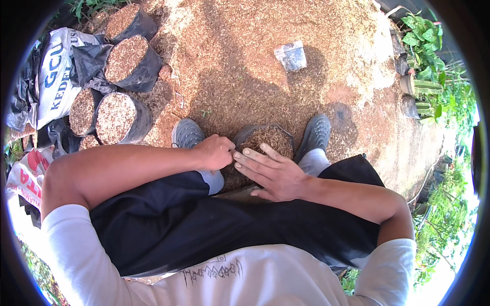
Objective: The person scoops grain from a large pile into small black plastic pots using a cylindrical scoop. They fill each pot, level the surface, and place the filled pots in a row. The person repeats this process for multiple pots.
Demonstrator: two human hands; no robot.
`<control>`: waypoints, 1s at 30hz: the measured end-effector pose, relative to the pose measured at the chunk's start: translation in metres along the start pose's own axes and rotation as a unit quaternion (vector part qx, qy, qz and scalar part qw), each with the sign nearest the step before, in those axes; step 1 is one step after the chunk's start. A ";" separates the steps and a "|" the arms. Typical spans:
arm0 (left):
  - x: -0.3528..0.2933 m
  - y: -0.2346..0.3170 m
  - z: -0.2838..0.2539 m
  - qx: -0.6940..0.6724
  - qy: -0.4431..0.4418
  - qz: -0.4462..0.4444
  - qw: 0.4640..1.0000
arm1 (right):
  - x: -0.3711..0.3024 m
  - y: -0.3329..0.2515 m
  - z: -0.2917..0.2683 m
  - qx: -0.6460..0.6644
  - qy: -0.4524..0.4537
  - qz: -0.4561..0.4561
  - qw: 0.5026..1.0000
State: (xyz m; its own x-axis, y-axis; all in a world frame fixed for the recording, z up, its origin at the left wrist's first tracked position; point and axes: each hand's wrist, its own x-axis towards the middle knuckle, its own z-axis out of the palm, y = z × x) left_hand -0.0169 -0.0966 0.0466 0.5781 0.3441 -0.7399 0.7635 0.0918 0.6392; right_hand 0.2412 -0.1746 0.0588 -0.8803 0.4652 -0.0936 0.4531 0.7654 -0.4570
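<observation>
Between my feet stands a black planting bag (247,133) filled with brown, husk-like potting mix (270,138). My right hand (275,171) lies over its near side, fingers stretched out and slightly apart, holding nothing. Just left of the bag's rim is my left hand (217,152), its fingers curled closed, close to the right fingertips. Whether those curled fingers pinch the bag's edge is hidden. The bag's near side is covered by my right hand.
Several filled black planting bags (130,61) stand at the left beside a white sack (58,74). A small, crumpled whitish plastic bag (291,56) sits ahead on husk-strewn ground (229,61). Grey shoes (315,133) flank the middle bag. Potted plants (418,86) line the right edge.
</observation>
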 end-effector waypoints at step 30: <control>0.002 0.000 -0.008 -0.065 -0.019 -0.053 0.996 | 0.016 0.005 0.040 -0.009 0.026 0.082 0.996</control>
State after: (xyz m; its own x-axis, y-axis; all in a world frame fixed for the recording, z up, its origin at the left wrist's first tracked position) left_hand -0.0186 -0.0881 0.0466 0.5081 0.2902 -0.8109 0.7788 0.2473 0.5764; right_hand 0.2233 -0.1810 0.0201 -0.7862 0.6063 -0.1197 0.5928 0.6850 -0.4235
